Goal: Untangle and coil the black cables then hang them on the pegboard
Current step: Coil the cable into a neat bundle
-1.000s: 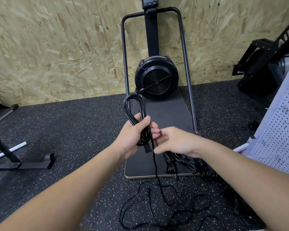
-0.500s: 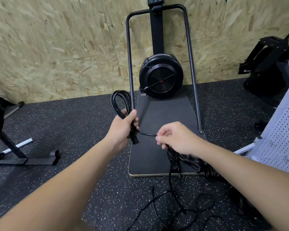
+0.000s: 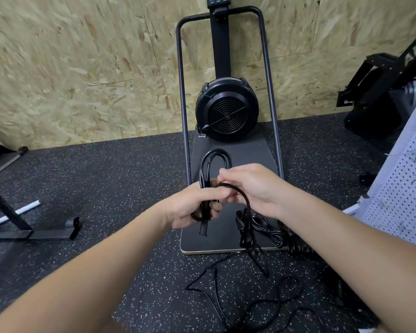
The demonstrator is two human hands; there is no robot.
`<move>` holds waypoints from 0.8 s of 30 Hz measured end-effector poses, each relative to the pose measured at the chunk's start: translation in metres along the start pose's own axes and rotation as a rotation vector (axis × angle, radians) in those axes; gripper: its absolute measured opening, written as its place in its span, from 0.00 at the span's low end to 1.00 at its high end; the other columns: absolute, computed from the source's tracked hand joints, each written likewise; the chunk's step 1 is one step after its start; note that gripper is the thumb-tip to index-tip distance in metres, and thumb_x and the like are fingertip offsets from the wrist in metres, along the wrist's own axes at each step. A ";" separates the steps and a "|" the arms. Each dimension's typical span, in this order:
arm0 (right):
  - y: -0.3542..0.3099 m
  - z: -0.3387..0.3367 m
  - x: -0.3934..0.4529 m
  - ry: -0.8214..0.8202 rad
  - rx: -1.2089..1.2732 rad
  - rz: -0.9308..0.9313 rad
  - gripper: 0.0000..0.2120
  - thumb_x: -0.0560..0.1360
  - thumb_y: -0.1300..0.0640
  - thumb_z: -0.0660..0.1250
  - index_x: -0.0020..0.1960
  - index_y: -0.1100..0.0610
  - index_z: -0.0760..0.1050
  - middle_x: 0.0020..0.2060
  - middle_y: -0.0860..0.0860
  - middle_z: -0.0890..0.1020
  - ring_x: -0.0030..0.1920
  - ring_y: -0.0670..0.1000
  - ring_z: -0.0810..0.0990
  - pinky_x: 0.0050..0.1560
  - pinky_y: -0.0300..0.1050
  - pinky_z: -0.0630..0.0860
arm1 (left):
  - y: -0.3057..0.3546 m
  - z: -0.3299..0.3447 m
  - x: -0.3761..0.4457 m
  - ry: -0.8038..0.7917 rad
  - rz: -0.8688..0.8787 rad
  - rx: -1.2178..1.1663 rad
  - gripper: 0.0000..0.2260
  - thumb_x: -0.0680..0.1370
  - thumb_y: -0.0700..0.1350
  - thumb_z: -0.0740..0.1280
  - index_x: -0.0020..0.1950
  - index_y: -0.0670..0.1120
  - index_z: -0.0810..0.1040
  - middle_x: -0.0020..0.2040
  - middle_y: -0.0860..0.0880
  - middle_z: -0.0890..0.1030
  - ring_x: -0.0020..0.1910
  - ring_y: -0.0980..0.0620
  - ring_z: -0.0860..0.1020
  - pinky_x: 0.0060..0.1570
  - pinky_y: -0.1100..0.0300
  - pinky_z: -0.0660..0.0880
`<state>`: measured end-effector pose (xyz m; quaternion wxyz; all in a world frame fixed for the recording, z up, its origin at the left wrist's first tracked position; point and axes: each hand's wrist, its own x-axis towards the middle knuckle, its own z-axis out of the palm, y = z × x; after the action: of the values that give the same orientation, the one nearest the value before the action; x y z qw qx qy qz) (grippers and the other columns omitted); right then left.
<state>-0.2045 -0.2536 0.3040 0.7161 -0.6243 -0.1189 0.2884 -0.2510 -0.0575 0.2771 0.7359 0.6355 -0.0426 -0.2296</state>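
My left hand (image 3: 192,207) grips a partly coiled black cable (image 3: 214,162); its loops stand up above my fist and a plug end hangs below it. My right hand (image 3: 255,188) touches the left one and pinches the same cable's free strand, which arcs down past my wrist. That strand runs to a loose tangle of black cable (image 3: 245,294) on the floor. Several bundled black cables (image 3: 262,227) lie on the platform beneath my right wrist. The white pegboard (image 3: 404,188) leans at the right edge.
A black fan-wheel exercise machine (image 3: 226,111) with a tall frame stands on a dark platform (image 3: 226,241) against the chipboard wall. Another black machine (image 3: 380,92) sits at the back right. A black stand's foot (image 3: 34,233) lies on the speckled rubber floor at left.
My hands were apart with the strand stretched between them; now the right hand has come up against the left, laying another loop. The coil shifted right, in front of the platform.
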 end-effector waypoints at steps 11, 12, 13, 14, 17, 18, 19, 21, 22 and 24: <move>0.028 -0.034 0.005 0.030 -0.489 0.063 0.17 0.72 0.54 0.85 0.57 0.54 0.86 0.51 0.52 0.91 0.53 0.52 0.89 0.58 0.45 0.81 | 0.008 -0.014 0.006 0.174 0.126 -0.341 0.06 0.82 0.41 0.67 0.58 0.44 0.77 0.43 0.47 0.70 0.35 0.55 0.65 0.34 0.64 0.67; 0.031 -0.033 0.006 0.040 -0.476 0.048 0.16 0.72 0.55 0.85 0.56 0.56 0.86 0.49 0.53 0.90 0.48 0.51 0.88 0.53 0.43 0.80 | 0.008 -0.015 0.006 0.173 0.139 -0.356 0.05 0.83 0.40 0.66 0.59 0.44 0.77 0.43 0.47 0.71 0.35 0.54 0.65 0.34 0.64 0.67; 0.034 -0.032 0.007 0.037 -0.439 0.033 0.15 0.73 0.58 0.84 0.56 0.59 0.85 0.46 0.54 0.90 0.45 0.51 0.86 0.50 0.43 0.79 | 0.009 -0.016 0.006 0.172 0.150 -0.368 0.06 0.84 0.40 0.65 0.60 0.44 0.76 0.43 0.46 0.71 0.35 0.54 0.65 0.35 0.63 0.68; 0.035 -0.030 0.008 0.035 -0.396 0.016 0.13 0.74 0.60 0.84 0.55 0.61 0.85 0.43 0.55 0.88 0.43 0.51 0.84 0.49 0.44 0.78 | 0.010 -0.017 0.005 0.173 0.162 -0.372 0.06 0.84 0.40 0.65 0.61 0.44 0.76 0.44 0.46 0.72 0.36 0.54 0.66 0.35 0.63 0.69; 0.024 -0.022 0.007 0.124 -0.437 -0.065 0.08 0.77 0.60 0.81 0.52 0.61 0.85 0.40 0.54 0.89 0.39 0.48 0.84 0.43 0.44 0.83 | 0.013 -0.022 0.004 0.211 0.207 -0.347 0.09 0.84 0.42 0.69 0.62 0.44 0.75 0.45 0.46 0.74 0.36 0.53 0.66 0.36 0.62 0.68; 0.017 -0.021 0.006 0.186 -0.480 -0.111 0.06 0.77 0.60 0.81 0.51 0.59 0.85 0.40 0.54 0.89 0.37 0.47 0.85 0.41 0.42 0.83 | 0.013 -0.023 0.003 0.238 0.211 -0.308 0.10 0.83 0.43 0.72 0.62 0.45 0.74 0.45 0.46 0.74 0.36 0.53 0.66 0.37 0.62 0.68; 0.009 -0.020 0.005 0.256 -0.500 -0.169 0.05 0.78 0.59 0.80 0.50 0.58 0.86 0.41 0.54 0.89 0.35 0.47 0.85 0.39 0.41 0.83 | 0.012 -0.024 0.002 0.263 0.207 -0.237 0.10 0.83 0.44 0.74 0.59 0.46 0.75 0.45 0.47 0.73 0.36 0.53 0.67 0.37 0.61 0.68; -0.008 -0.020 0.004 0.358 -0.442 -0.291 0.04 0.78 0.59 0.80 0.51 0.56 0.86 0.41 0.53 0.89 0.37 0.50 0.88 0.39 0.40 0.84 | 0.008 -0.023 -0.001 0.290 0.159 -0.029 0.07 0.82 0.45 0.76 0.53 0.48 0.78 0.44 0.48 0.74 0.37 0.53 0.69 0.38 0.60 0.69; -0.015 -0.018 0.003 0.367 -0.380 -0.339 0.04 0.78 0.59 0.79 0.51 0.56 0.87 0.41 0.53 0.89 0.38 0.52 0.89 0.41 0.42 0.84 | 0.005 -0.021 -0.003 0.286 0.120 0.068 0.07 0.81 0.46 0.77 0.52 0.49 0.80 0.44 0.47 0.74 0.38 0.53 0.71 0.39 0.59 0.70; -0.020 -0.009 0.003 0.344 -0.269 -0.370 0.04 0.78 0.61 0.79 0.52 0.58 0.87 0.41 0.56 0.89 0.40 0.53 0.88 0.44 0.45 0.85 | -0.001 -0.012 -0.004 0.253 0.062 0.190 0.12 0.79 0.48 0.80 0.57 0.47 0.81 0.49 0.44 0.79 0.45 0.50 0.76 0.46 0.54 0.73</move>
<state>-0.1925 -0.2604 0.3212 0.6770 -0.7212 -0.1448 0.0240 -0.2503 -0.0449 0.2749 0.6786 0.7246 0.0093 -0.1198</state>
